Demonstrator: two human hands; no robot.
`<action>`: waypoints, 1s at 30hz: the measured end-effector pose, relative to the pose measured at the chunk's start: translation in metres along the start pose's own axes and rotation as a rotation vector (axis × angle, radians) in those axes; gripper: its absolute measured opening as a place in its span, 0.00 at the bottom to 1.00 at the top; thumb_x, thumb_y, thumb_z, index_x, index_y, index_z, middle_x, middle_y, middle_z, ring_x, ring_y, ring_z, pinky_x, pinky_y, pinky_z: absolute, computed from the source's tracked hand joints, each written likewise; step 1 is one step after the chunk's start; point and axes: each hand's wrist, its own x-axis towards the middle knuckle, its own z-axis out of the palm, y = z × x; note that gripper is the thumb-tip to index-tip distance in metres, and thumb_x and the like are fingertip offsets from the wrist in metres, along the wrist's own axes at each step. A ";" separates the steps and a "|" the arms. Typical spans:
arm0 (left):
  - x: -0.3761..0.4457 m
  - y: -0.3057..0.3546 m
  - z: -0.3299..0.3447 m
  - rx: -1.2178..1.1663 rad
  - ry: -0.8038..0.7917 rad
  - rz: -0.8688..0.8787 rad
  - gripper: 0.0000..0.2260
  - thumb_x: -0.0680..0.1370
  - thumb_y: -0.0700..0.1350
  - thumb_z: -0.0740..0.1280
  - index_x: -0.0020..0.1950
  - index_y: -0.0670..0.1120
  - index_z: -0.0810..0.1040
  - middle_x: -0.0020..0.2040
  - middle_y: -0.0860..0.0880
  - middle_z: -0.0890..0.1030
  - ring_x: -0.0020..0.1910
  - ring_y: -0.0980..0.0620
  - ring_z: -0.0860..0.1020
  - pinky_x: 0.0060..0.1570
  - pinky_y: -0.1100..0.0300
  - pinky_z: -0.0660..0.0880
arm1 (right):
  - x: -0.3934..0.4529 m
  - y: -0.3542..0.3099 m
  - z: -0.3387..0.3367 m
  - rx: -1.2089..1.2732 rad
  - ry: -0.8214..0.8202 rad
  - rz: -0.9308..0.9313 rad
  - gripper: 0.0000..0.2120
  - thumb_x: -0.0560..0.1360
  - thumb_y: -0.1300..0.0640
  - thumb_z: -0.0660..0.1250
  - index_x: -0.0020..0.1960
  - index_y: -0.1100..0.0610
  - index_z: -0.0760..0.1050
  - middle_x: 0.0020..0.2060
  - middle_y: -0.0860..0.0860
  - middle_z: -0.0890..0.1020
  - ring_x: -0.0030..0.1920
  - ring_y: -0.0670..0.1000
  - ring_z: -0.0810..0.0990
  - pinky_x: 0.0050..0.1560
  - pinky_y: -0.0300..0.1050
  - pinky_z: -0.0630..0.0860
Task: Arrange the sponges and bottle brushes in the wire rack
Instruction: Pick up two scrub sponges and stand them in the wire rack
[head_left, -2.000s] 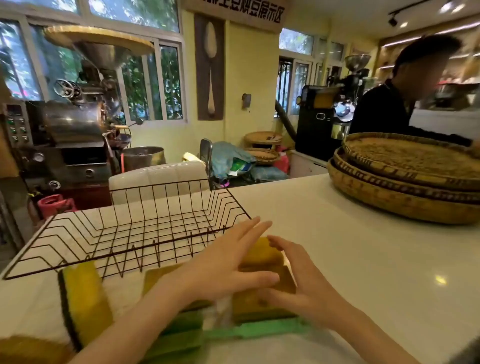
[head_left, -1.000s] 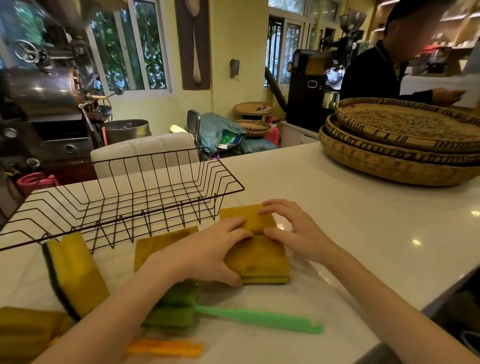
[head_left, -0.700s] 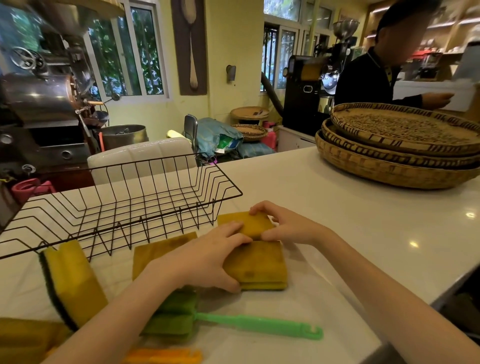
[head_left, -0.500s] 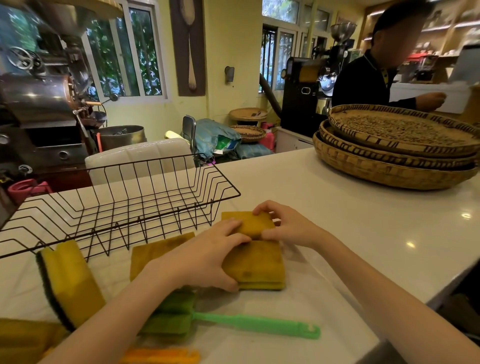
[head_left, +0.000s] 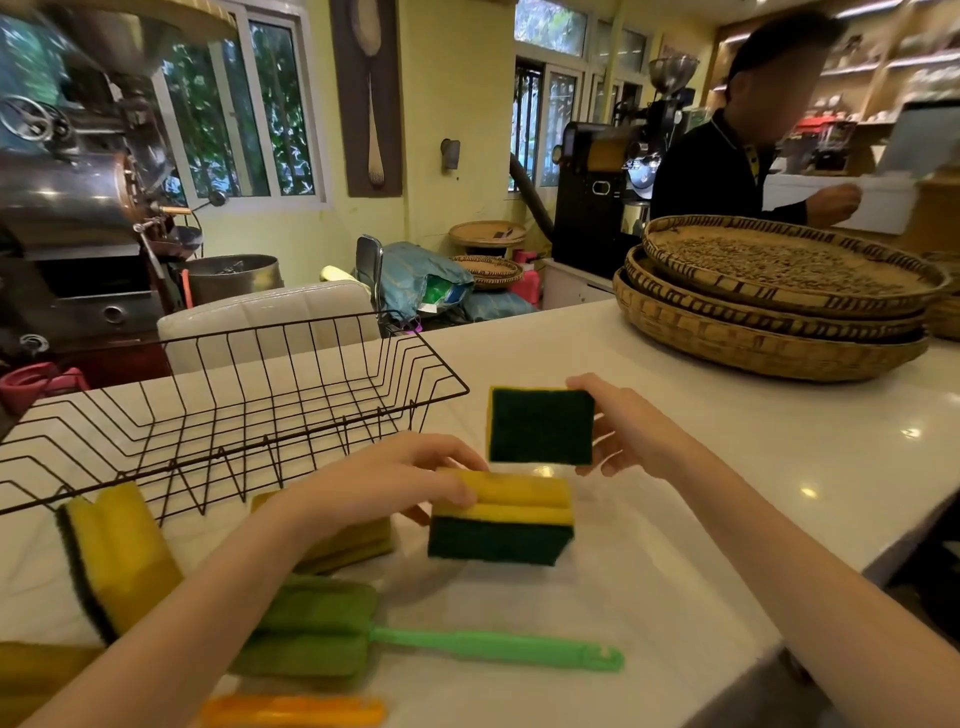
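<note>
So half a second earlier both sponges were still flat on the worktop (head_left: 727, 467), stacked yellow side up, with our hands just pressing on them. Now we'd got both up in the air and turned so the dark green scrub sides showed. That told us the pickup part was done and the next bit was probably carrying them over to the rack.

Going left to right: the wire rack (head_left: 234, 405) sat at the far left of the worktop, and it had nothing in it yet, so we were basically at the start. In front of it lay a yellow sponge on its edge (head_left: 119, 556), and nearer us the green bottle brush (head_left: 415, 644) and an orange brush handle (head_left: 296, 711), all untouched.

Our left hand (head_left: 384, 483) had its grip closed around the lower sponge (head_left: 501, 519), fingers over the yellow top, thumb hidden underneath, so we couldn't tell exactly how it pinched. That sponge hung just above the worktop, partly over another flat sponge (head_left: 348, 545).

Our right hand (head_left: 628, 431) held the upper sponge (head_left: 540, 426) upright by its right edge, grip clamped on it with the lower fingers loosely spread. It sat just right of the rack's near corner, not over it yet.
</note>
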 end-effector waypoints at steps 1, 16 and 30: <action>0.000 0.000 0.000 -0.037 0.016 -0.024 0.09 0.75 0.47 0.63 0.54 0.56 0.74 0.50 0.55 0.74 0.48 0.56 0.74 0.40 0.68 0.73 | 0.000 0.000 -0.001 -0.005 -0.019 0.039 0.21 0.76 0.41 0.54 0.54 0.56 0.73 0.43 0.56 0.81 0.33 0.54 0.82 0.32 0.42 0.77; 0.007 -0.005 0.011 0.119 0.168 -0.063 0.11 0.77 0.43 0.60 0.58 0.50 0.73 0.49 0.49 0.80 0.46 0.55 0.80 0.42 0.63 0.79 | 0.007 0.018 0.017 -0.548 0.205 0.003 0.26 0.75 0.40 0.53 0.48 0.62 0.77 0.33 0.56 0.81 0.33 0.55 0.79 0.45 0.49 0.77; -0.011 0.025 0.037 0.545 0.100 0.308 0.20 0.72 0.52 0.66 0.62 0.63 0.67 0.63 0.60 0.66 0.52 0.61 0.65 0.47 0.70 0.66 | -0.016 0.009 0.031 -0.613 -0.108 -0.626 0.17 0.70 0.46 0.69 0.57 0.51 0.74 0.56 0.50 0.76 0.56 0.49 0.73 0.58 0.45 0.72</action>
